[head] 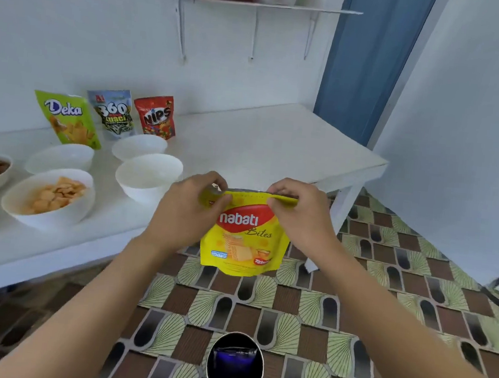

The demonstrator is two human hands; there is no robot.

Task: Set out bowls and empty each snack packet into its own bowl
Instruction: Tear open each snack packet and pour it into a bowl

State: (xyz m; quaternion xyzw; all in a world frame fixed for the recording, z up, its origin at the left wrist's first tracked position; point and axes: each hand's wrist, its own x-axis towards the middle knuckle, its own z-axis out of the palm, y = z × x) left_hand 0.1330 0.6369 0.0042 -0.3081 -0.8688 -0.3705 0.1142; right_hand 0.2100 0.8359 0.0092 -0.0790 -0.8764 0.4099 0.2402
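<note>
Nabati packet upright, top edge level, pinched by both hands' fingers

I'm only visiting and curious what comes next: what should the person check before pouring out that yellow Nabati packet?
1. Grip: the left hand and right hand both pinch the top edge of the Nabati packet: ok.
2. Packet torn open: cannot tell; the hands hide part of the top edge.
3. Packet upright, so nothing can spill: ok.
4. Empty bowl close by: the nearest white bowl on the table holds nothing: ok.
5. Packet above that bowl: not ok; it is held to the right of the bowl, in front of the table's edge.
</note>
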